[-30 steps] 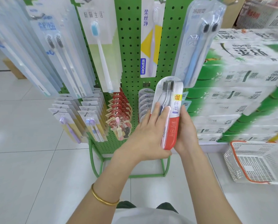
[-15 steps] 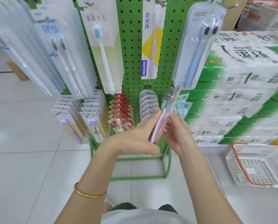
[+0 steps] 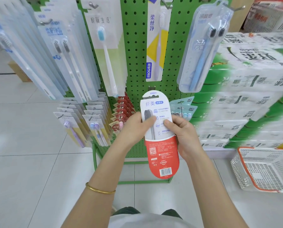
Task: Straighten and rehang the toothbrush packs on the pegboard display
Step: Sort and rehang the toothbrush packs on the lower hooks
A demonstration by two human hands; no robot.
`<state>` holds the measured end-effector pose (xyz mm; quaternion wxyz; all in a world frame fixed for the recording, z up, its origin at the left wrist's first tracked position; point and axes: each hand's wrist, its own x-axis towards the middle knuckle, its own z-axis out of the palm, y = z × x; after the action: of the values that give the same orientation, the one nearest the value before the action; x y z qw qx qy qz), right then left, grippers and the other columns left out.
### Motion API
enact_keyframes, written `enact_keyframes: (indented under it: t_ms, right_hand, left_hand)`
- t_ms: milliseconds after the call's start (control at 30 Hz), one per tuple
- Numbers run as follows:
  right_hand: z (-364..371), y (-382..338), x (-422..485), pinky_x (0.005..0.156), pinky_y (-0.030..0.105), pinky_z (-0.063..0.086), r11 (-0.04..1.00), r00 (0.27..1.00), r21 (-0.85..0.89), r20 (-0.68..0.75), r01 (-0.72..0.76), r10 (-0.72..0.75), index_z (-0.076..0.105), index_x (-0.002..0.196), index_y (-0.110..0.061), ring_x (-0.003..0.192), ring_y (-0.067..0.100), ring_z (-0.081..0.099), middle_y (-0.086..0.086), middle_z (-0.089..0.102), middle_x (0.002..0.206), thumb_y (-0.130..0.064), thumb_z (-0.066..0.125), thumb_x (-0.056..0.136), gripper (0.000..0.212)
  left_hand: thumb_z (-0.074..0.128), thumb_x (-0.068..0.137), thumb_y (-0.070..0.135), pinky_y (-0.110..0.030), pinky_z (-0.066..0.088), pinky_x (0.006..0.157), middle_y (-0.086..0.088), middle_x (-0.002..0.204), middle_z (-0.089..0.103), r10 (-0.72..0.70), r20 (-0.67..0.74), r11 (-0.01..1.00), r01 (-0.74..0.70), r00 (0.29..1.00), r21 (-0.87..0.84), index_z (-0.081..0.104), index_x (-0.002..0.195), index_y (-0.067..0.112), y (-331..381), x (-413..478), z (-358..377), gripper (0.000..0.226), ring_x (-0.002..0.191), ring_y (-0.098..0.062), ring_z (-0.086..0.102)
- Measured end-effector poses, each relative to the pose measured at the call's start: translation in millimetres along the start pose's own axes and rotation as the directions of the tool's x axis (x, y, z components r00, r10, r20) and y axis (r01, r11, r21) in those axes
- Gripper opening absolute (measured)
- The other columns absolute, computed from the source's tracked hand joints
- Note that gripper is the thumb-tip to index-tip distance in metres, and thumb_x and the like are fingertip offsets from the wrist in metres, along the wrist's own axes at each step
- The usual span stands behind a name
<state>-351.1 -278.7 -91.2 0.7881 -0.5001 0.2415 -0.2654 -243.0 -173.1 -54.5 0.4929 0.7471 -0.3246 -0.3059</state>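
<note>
A white and red toothbrush pack [image 3: 162, 150] is held upright in front of the green pegboard [image 3: 134, 46], its printed back with barcode facing me. My left hand [image 3: 135, 127] pinches its left edge with the thumb on the card. My right hand [image 3: 181, 134] pinches the right edge the same way. Behind the pack's top, a bare peg bracket [image 3: 151, 87] shows on the board. Other toothbrush packs hang on pegs: a blue twin pack [image 3: 201, 51] at upper right, a yellow and white pack [image 3: 155, 41] in the middle, several pale packs [image 3: 63, 51] at left.
Small packs [image 3: 91, 125] and red packs [image 3: 122, 111] hang on the lower pegs at left. Stacked tissue cases [image 3: 246, 89] stand to the right. A white and orange basket [image 3: 265, 168] sits on the tiled floor at lower right. The rack's green foot frame [image 3: 137, 181] is near my feet.
The pack was turned over between my hands, from front-facing, through edge-on, to its back side facing me. Both hands shifted from flat holding to pinching its edges.
</note>
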Motion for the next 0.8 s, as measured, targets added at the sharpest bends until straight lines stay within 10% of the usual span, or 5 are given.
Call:
enact_keyframes:
  t_ms: [233,500,667,800]
  right_hand:
    - [-3,0,-5,0.061,0.029,0.058,0.996,0.989,-0.013,0.116,-0.087,0.088,0.067,0.094,-0.007,0.068,0.019,0.07,0.009,0.074,0.084,-0.01,0.063,0.076,0.019]
    - [-5,8,-18,0.082,0.045,0.055,0.856,0.867,0.212,0.289,-0.472,0.406,0.077,0.097,-0.013,0.088,0.03,0.07,0.015,0.07,0.108,-0.055,0.082,0.054,0.06]
    - [-2,26,-18,0.09,0.056,0.05,0.815,0.829,0.323,0.472,-0.481,0.302,0.064,0.123,-0.013,0.105,0.037,0.063,0.018,0.061,0.126,-0.056,0.085,0.054,0.084]
    - [-12,32,-14,0.097,0.058,0.044,0.866,0.837,0.25,0.468,-0.432,0.283,0.064,0.122,-0.011,0.102,0.034,0.064,0.02,0.062,0.121,-0.054,0.085,0.055,0.082]
  left_hand:
    - [0.048,0.098,0.036,-0.03,0.049,0.067,0.004,0.091,0.059,0.012,-0.253,0.995,-0.036,0.967,-0.091,0.051,0.107,0.015,13,12,-7,0.023,0.082,-0.011,0.06]
    - [0.045,0.1,0.026,-0.025,0.045,0.054,-0.002,0.091,0.065,-0.008,-0.089,0.957,-0.018,0.996,-0.29,0.053,0.097,0.021,7,10,-5,0.01,0.077,-0.014,0.063]
    - [0.041,0.102,0.026,-0.02,0.031,0.039,0.0,0.071,0.061,0.028,0.068,0.937,-0.003,0.997,-0.348,0.051,0.1,0.02,-4,11,-4,0.012,0.045,-0.005,0.051]
    - [0.044,0.101,0.024,-0.025,0.046,0.051,-0.004,0.088,0.064,0.059,0.085,0.944,-0.027,0.995,-0.33,0.055,0.107,0.02,-10,15,-3,0.013,0.067,-0.017,0.059]
